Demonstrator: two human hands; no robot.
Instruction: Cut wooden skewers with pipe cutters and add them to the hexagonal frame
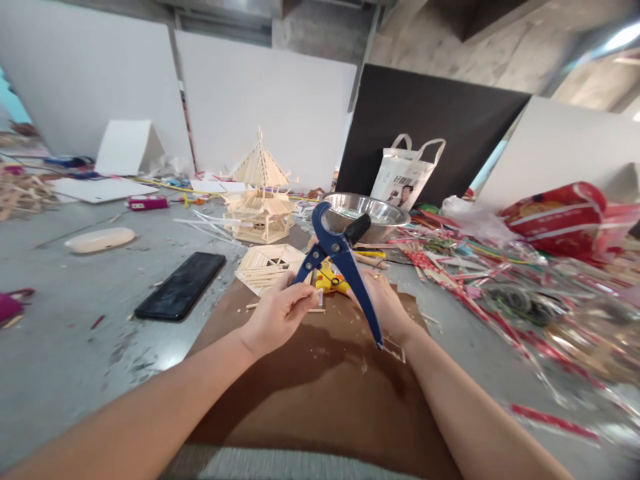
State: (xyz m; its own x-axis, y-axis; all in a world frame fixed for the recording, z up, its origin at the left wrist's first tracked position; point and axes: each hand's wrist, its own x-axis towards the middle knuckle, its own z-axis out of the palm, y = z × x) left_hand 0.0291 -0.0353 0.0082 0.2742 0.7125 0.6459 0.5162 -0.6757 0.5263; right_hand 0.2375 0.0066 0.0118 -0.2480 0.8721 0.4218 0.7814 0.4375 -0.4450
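A blue pipe cutter with a hooked jaw and a black grip is raised in the middle of the view, its handles spread apart. My left hand is closed around its shorter arm at the left. The long blue handle slants down in front of my right hand, whose fingers are mostly hidden behind it. Close to the right fingers lies a yellow tool, partly covered. Beyond my left hand, a flat panel of thin wooden sticks rests on a brown board.
A wooden-stick pavilion model stands at the back beside a metal bowl and a white bag. A black phone and a white oblong case lie left. Plastic strips and red packaging clutter the right.
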